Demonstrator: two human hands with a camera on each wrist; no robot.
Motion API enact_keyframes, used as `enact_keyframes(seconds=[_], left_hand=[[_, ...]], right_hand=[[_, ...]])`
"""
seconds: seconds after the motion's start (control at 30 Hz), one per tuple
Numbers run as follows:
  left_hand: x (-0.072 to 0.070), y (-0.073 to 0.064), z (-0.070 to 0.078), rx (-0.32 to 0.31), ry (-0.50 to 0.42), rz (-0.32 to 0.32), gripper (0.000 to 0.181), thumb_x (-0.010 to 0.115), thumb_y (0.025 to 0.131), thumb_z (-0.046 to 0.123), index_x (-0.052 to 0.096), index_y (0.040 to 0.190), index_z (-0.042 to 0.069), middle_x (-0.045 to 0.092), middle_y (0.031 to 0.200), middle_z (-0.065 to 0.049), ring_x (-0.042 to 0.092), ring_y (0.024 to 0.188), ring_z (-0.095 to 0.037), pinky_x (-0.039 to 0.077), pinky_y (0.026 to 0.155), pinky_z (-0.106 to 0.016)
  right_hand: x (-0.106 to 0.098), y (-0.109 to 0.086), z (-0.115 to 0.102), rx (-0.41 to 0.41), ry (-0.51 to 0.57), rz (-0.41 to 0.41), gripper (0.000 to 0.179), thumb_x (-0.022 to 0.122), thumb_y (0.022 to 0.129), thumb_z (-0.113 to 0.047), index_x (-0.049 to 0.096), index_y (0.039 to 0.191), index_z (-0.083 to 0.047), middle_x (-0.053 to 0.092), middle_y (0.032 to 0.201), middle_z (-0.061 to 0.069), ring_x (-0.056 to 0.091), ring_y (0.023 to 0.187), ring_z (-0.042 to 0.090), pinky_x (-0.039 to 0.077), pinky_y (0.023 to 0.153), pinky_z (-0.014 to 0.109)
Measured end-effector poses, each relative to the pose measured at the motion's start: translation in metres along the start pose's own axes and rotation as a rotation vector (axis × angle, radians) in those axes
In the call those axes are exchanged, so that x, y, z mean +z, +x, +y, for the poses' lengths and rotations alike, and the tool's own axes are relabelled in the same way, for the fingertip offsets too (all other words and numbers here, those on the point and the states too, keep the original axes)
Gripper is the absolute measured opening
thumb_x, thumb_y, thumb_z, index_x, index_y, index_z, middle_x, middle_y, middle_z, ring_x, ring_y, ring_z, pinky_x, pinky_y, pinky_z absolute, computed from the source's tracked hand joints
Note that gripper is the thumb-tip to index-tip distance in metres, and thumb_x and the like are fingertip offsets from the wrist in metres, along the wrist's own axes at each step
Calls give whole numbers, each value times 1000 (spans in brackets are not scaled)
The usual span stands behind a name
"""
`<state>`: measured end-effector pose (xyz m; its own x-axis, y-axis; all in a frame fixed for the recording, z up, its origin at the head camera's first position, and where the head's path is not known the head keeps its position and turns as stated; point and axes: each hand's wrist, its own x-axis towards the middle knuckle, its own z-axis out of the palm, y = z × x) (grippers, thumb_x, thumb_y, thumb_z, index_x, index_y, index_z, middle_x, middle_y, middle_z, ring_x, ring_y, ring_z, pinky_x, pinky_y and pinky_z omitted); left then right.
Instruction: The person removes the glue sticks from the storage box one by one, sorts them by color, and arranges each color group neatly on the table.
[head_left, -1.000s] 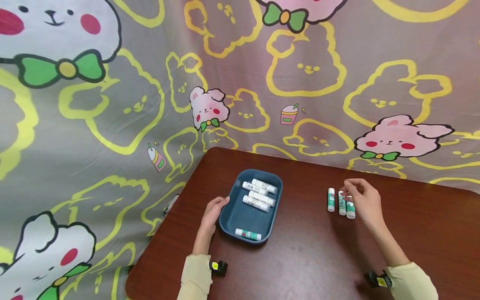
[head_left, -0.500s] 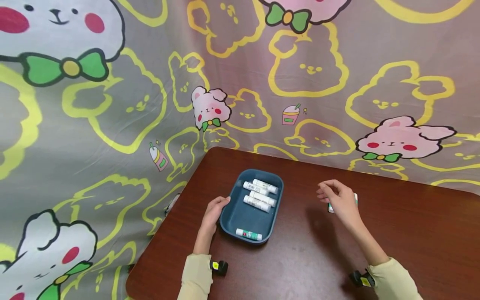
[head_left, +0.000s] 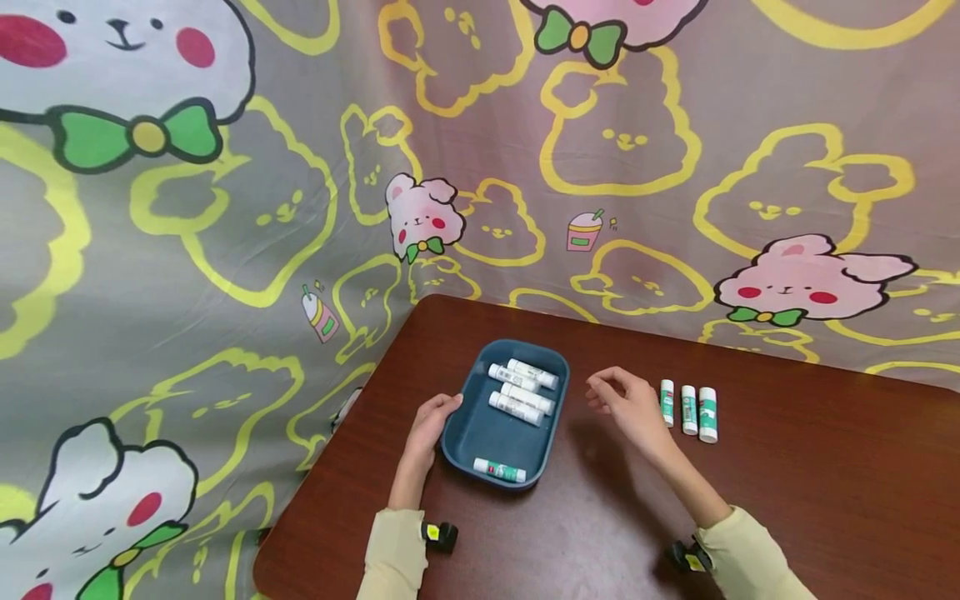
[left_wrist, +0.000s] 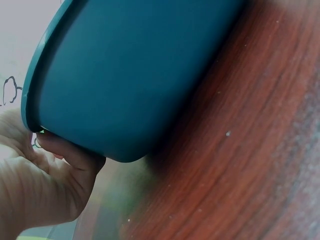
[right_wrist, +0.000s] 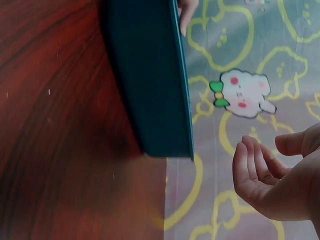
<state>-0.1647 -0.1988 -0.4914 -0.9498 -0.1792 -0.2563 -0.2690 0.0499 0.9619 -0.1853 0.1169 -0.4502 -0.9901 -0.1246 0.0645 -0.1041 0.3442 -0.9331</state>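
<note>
A dark blue tray (head_left: 495,446) rests on the table, with my left hand (head_left: 429,425) gripping its left side. The left wrist view has the fingers of that hand (left_wrist: 55,182) bent against the outer wall, under the rim. Several glue sticks (head_left: 516,408) lie at the tray's back with white sides up; another glue stick (head_left: 499,470), green label showing, lies at its front. My right hand (head_left: 632,410) hovers between the tray and three glue sticks (head_left: 689,410) on the table. Its fingers (right_wrist: 241,167) curve loosely, holding nothing, as the right wrist view shows.
The brown wooden table (head_left: 592,533) reaches toward the right. Patterned cloth (head_left: 630,217) hangs along its back and left edges. A black wrist camera (head_left: 441,536) sits at the left cuff, and another black wrist camera (head_left: 686,556) at the right cuff.
My right hand has moved left from over the three glue sticks toward the tray, uncovering them. My left hand and the tray stay in place.
</note>
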Motion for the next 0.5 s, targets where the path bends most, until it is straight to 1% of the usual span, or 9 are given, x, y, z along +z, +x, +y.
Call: enact_keyframes(seconds=[0.07, 0.13, 0.23, 0.3, 0.37, 0.5], left_hand=[[1, -6, 5, 15, -4, -1, 33, 59, 105, 16, 59, 93, -14, 53, 71, -5, 53, 72, -22, 41, 70, -33], [1, -7, 7, 19, -2, -1, 32, 59, 105, 15, 60, 92, -14, 53, 71, -5, 53, 71, -20, 41, 69, -32], [0, 5, -8, 8, -7, 3, 33, 59, 105, 18, 61, 92, -12, 53, 71, -4, 53, 70, -19, 41, 68, -32], [-1, 14, -18, -2, -11, 8, 34, 60, 105, 20, 63, 93, -11, 54, 71, -3, 53, 71, -19, 41, 68, -32], [-2, 23, -29, -3, -22, 13, 33, 61, 105, 23, 64, 91, -7, 54, 71, -2, 53, 70, -18, 41, 67, -32], [-2, 23, -31, 11, -26, 20, 32, 63, 104, 26, 66, 87, -1, 54, 72, -1, 53, 70, -18, 40, 67, -31]], right_hand=[[8, 0, 0, -4, -5, -15, 25, 60, 107, -20, 69, 113, 3, 73, 98, 21, 72, 91, 39, 59, 78, 37], [16, 0, 0, -4, -12, -26, 23, 60, 107, -19, 70, 111, 2, 73, 95, 18, 72, 89, 38, 59, 76, 36], [26, 0, -1, -3, -6, -52, 20, 61, 106, -16, 70, 109, 1, 72, 90, 16, 72, 86, 37, 60, 75, 39], [32, 0, -1, -7, 1, -67, 19, 61, 106, -14, 70, 108, 2, 72, 88, 13, 73, 83, 35, 60, 74, 39], [37, -1, -1, -15, 11, -87, 18, 61, 105, -13, 69, 107, 3, 71, 88, 15, 73, 81, 32, 60, 73, 40], [48, -2, 1, -17, 27, -120, 17, 62, 104, -10, 69, 106, 5, 70, 89, 19, 72, 78, 25, 60, 71, 37]])
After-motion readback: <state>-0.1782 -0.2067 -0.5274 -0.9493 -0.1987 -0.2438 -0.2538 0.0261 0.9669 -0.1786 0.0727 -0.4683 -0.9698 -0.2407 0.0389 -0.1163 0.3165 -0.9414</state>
